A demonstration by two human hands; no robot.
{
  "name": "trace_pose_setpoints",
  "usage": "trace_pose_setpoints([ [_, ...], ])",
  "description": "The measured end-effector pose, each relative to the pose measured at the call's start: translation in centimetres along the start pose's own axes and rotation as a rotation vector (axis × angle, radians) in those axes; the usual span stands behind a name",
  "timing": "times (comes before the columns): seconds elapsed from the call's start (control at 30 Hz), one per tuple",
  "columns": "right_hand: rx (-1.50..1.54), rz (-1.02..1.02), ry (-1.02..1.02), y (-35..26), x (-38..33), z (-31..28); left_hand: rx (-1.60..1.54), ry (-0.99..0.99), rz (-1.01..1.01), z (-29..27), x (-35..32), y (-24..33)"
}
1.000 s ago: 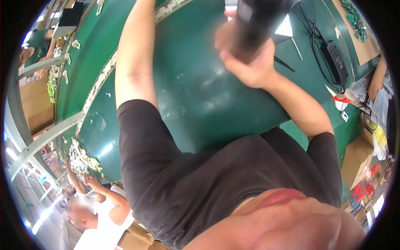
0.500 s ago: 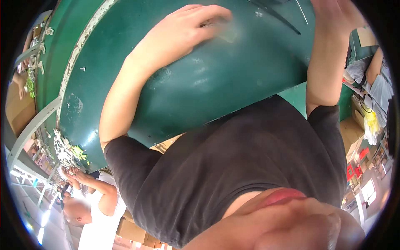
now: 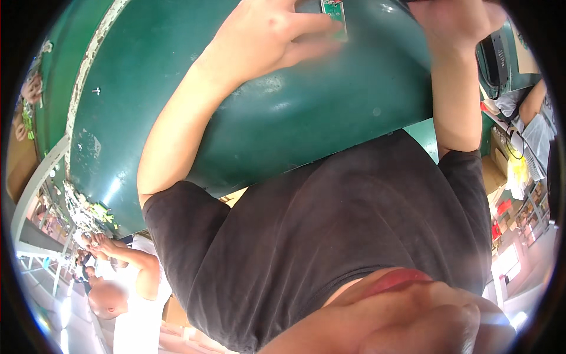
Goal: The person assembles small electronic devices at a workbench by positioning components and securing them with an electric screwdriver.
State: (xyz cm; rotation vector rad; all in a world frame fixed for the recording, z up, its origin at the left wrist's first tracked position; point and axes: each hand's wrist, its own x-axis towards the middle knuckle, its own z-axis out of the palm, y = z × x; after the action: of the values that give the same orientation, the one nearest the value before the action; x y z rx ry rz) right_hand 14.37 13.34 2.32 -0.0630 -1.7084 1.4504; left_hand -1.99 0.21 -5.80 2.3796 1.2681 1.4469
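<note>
My left hand (image 3: 272, 36) is at the top middle, over the green table (image 3: 330, 100). Its thumb and finger, partly smeared by motion, close on the lower end of a small green circuit board (image 3: 335, 16). Something red shows at the board's upper end, cut by the picture's edge. At the top right is my right hand (image 3: 457, 22), blurred and partly out of the picture. Its fingers are too unclear to show whether they hold anything.
A black device (image 3: 494, 64) lies beside my right wrist. One small metal piece (image 3: 96, 91) rests at the table's left. A person in white (image 3: 138, 289) works at lower left by a pile of small parts (image 3: 85, 209). Another person's arm (image 3: 533, 100) shows at right.
My left hand has shifted slightly right, and the circuit board in it now shows clearly. My right hand has moved down and left. The black device has come into view beside it.
</note>
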Motion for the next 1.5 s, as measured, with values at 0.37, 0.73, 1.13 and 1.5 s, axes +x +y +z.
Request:
trace_pose_setpoints([
  [0.37, -0.421, -0.253, -0.316, 1.1, -1.2, 1.2, -0.166, 0.048, -0.092, 0.5, -0.4, 0.1],
  [0.73, -0.03, 0.031, -0.065, 2.2, -2.8, 2.1, -0.072, -0.053, -0.12, -0.7, 0.0, 0.5],
  [1.13, 0.055, 0.175, 0.046, 1.2, -1.4, 3.2, 0.112, -0.167, -0.222, -3.8, 2.4, 2.1],
  [1.5, 0.351, 0.156, -0.078, 1.7, -0.5, 3.6, 0.751, 0.034, -0.48, -16.5, 4.3, -15.0],
])
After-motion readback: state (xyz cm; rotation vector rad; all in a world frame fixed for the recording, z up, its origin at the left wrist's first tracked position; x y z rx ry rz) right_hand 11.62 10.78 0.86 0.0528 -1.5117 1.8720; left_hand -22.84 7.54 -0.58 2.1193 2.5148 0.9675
